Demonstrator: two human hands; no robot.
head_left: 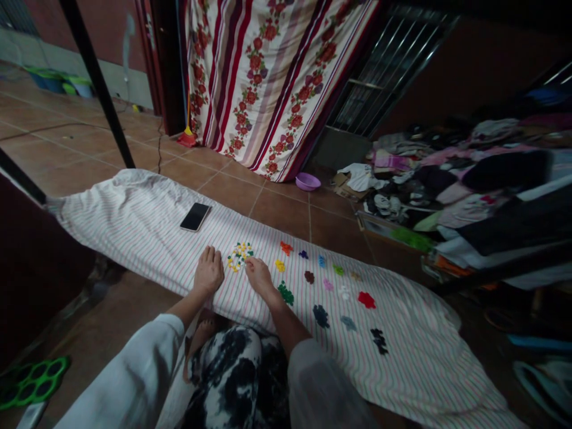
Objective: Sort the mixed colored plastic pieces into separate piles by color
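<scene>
My left hand [208, 272] lies flat on the striped cloth, its fingers stretched out, just left of a mixed cluster of small yellow, green and white pieces [234, 260]. At the right edge of that cluster, my right hand [259, 276] has its fingers pinched together; whatever is between the fingertips is hidden. Sorted by colour, little piles spread to the right of this hand. Among them are orange pieces [286, 248], yellow pieces [280, 266], dark green pieces [285, 294], brown pieces [309, 277], red pieces [366, 300], dark grey pieces [320, 316] and black pieces [379, 341].
A phone [195, 217] rests on the striped cloth [147, 232] beyond my left hand. Dark poles rise at the left. Past the cloth are a floral curtain [263, 77], a purple basin [308, 182] and heaped clothes [465, 173] at right. Green rings [38, 381] show lower left.
</scene>
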